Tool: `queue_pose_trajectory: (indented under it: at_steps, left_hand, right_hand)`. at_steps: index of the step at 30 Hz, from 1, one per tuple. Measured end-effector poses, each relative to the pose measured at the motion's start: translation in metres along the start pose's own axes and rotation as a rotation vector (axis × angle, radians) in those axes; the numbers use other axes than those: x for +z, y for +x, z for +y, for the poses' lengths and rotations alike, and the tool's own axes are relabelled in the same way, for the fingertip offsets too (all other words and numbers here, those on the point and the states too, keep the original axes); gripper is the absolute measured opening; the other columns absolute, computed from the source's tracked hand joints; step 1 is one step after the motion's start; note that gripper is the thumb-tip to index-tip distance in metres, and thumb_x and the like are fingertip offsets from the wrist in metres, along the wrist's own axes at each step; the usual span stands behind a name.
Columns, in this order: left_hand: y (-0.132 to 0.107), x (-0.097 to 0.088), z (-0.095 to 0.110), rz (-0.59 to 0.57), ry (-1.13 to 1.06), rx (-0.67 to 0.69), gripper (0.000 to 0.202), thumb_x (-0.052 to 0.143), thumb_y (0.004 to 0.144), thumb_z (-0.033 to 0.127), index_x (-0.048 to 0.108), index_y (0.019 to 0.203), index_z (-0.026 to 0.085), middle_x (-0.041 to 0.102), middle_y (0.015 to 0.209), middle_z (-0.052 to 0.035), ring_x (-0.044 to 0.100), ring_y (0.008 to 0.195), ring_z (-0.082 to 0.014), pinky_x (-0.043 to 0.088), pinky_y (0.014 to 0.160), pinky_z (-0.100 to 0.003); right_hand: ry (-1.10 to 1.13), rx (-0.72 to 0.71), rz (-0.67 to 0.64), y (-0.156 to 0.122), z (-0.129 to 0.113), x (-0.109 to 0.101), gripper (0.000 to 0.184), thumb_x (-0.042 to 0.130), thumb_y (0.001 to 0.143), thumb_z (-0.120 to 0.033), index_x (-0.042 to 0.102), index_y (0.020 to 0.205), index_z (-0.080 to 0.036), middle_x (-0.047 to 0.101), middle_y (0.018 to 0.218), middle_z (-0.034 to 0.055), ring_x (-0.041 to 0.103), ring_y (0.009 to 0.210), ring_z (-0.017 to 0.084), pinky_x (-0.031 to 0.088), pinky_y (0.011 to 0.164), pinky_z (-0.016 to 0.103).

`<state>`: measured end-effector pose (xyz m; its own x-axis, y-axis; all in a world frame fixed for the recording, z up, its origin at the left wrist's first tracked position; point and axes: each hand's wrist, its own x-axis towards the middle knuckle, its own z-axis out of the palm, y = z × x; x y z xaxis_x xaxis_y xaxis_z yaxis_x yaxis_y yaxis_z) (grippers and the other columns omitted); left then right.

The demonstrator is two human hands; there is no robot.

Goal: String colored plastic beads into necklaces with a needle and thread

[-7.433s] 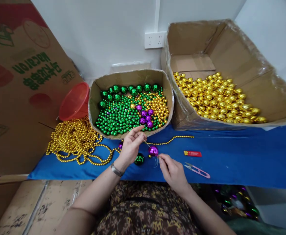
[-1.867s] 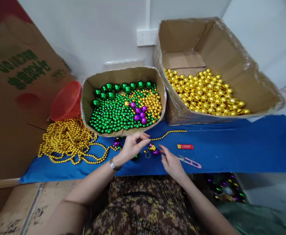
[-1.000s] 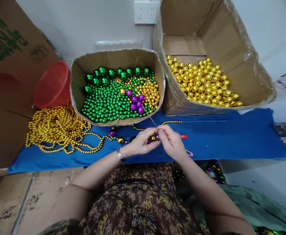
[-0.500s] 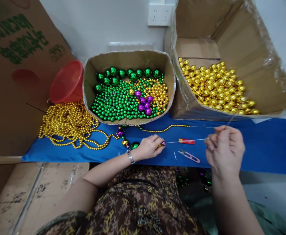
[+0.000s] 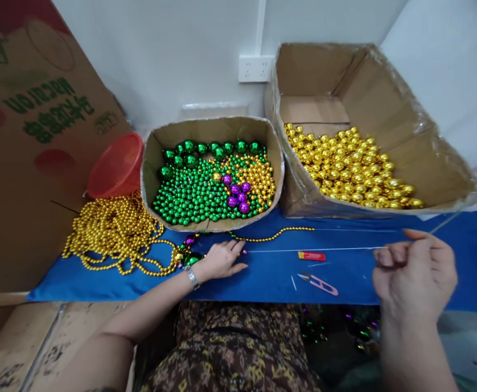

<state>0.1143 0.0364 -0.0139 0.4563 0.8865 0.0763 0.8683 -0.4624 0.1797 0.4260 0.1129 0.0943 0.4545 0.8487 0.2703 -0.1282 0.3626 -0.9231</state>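
Observation:
My left hand (image 5: 222, 260) lies low over the blue cloth, its fingers bent over a strand of mixed beads. A small purple bead (image 5: 244, 252) shows at its fingertips, the thumb a little apart; the palm hides other beads. Left of the wrist, the strand shows a large green bead (image 5: 192, 259) and a purple bead (image 5: 190, 240). From the fingertips a white thread (image 5: 316, 250) runs taut to my right hand (image 5: 416, 269), closed on it and raised at the right. A red lighter (image 5: 312, 256) and pink-handled thread snips (image 5: 320, 283) lie between my hands.
A cut-down carton (image 5: 212, 222) holds green, gold and purple beads. Gold balls fill part of a larger carton (image 5: 344, 208). Gold bead chains (image 5: 111, 234) are heaped beside a red basin (image 5: 118, 166). A short gold bead chain (image 5: 275, 237) lies behind the thread.
My left hand has moved left, and the mixed bead strand has shifted left with it. My right hand has moved right, lengthening the bare thread between them. The view has tilted upward.

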Motion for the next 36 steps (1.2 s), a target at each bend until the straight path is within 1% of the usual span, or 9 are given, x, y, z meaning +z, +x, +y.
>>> queue_pose_trajectory:
  at_steps: [5, 9, 11, 14, 19, 22, 27, 29, 36]
  left_hand:
    - [0.029, -0.068, -0.008, 0.19, -0.315, 0.075, 0.039, 0.052, 0.091, 0.041, 0.056, 0.123, 0.019, 0.065, 0.113, -0.01, 0.064, 0.098, -0.0206, 0.052, 0.083, -0.034]
    - [0.09, -0.115, -0.062, 0.52, -0.46, -0.246, 0.023, 0.05, 0.091, 0.033, 0.067, 0.091, 0.019, 0.067, 0.079, -0.0038, 0.061, 0.07, -0.0152, 0.049, 0.07, -0.029]
    - [0.125, -0.123, -0.102, 0.586, -0.415, -0.454, 0.021, 0.053, 0.089, 0.031, 0.067, 0.095, 0.016, 0.066, 0.083, -0.006, 0.06, 0.075, -0.018, 0.048, 0.076, -0.032]
    - [0.168, -0.121, -0.155, 0.489, -0.279, -0.673, 0.04, 0.063, 0.081, 0.028, 0.058, 0.118, 0.015, 0.058, 0.114, -0.0145, 0.056, 0.106, -0.0284, 0.042, 0.094, -0.04]
    - [0.197, -0.112, -0.189, 0.365, -0.316, -0.763, 0.052, 0.072, 0.071, 0.025, 0.056, 0.119, 0.016, 0.052, 0.121, -0.0176, 0.051, 0.117, -0.0371, 0.04, 0.098, -0.047]
    - [0.191, -0.117, -0.18, 0.409, -0.415, -0.761, 0.048, 0.068, 0.076, 0.029, 0.053, 0.119, 0.015, 0.057, 0.114, -0.015, 0.057, 0.108, -0.0311, 0.045, 0.092, -0.044]
    - [0.143, -0.125, -0.128, 0.521, -1.48, -0.486, 0.043, 0.062, 0.082, 0.038, 0.05, 0.121, 0.025, 0.064, 0.106, -0.0054, 0.066, 0.082, -0.0176, 0.055, 0.078, -0.038]
    - [0.118, -0.122, -0.102, 0.5, -1.715, -0.417, 0.04, 0.064, 0.08, 0.037, 0.054, 0.117, 0.026, 0.065, 0.107, -0.0053, 0.067, 0.084, -0.0181, 0.056, 0.079, -0.037]
    - [0.062, -0.095, -0.042, 0.508, -1.978, -0.504, 0.032, 0.058, 0.086, 0.042, 0.058, 0.113, 0.022, 0.063, 0.116, -0.0082, 0.065, 0.101, -0.0228, 0.054, 0.092, -0.043]
  right_hand:
    - [-0.03, 0.061, -0.173, -0.014, 0.015, 0.007, 0.024, 0.067, 0.084, -0.039, 0.063, 0.095, -0.019, 0.045, 0.057, -0.0061, 0.043, 0.052, 0.008, 0.038, 0.049, 0.021]
    - [-0.232, 0.06, -0.358, -0.029, 0.027, 0.005, 0.022, 0.057, 0.091, -0.037, 0.063, 0.103, -0.02, 0.05, 0.061, -0.0038, 0.052, 0.057, 0.011, 0.046, 0.056, 0.026]
    - [-0.36, 0.021, -0.456, -0.036, 0.032, 0.006, 0.022, 0.052, 0.093, -0.037, 0.062, 0.104, -0.02, 0.054, 0.061, -0.0027, 0.056, 0.057, 0.013, 0.049, 0.058, 0.027]
    - [-0.459, -0.016, -0.591, -0.047, 0.038, 0.013, 0.022, 0.048, 0.095, -0.035, 0.062, 0.103, -0.021, 0.057, 0.062, -0.0021, 0.058, 0.055, 0.013, 0.051, 0.055, 0.025]
    - [-0.487, -0.035, -0.722, -0.061, 0.05, 0.025, 0.024, 0.044, 0.096, -0.034, 0.063, 0.104, -0.022, 0.058, 0.06, -0.0023, 0.059, 0.051, 0.013, 0.049, 0.049, 0.022]
    - [-0.514, -0.017, -0.764, -0.067, 0.055, 0.028, 0.025, 0.042, 0.097, -0.033, 0.062, 0.107, -0.022, 0.058, 0.06, -0.0021, 0.059, 0.051, 0.013, 0.048, 0.049, 0.022]
    - [-0.51, -0.024, -0.81, -0.074, 0.055, 0.034, 0.027, 0.039, 0.098, -0.031, 0.061, 0.111, -0.02, 0.06, 0.063, -0.0011, 0.061, 0.055, 0.013, 0.049, 0.052, 0.022]
    - [-0.515, -0.047, -0.842, -0.077, 0.052, 0.038, 0.027, 0.04, 0.098, -0.031, 0.061, 0.11, -0.02, 0.061, 0.064, -0.0008, 0.061, 0.056, 0.013, 0.05, 0.053, 0.022]
    - [-0.593, -0.192, -0.889, -0.089, 0.04, 0.05, 0.024, 0.042, 0.097, -0.029, 0.063, 0.107, -0.022, 0.069, 0.073, 0.0023, 0.066, 0.06, 0.015, 0.054, 0.061, 0.026]
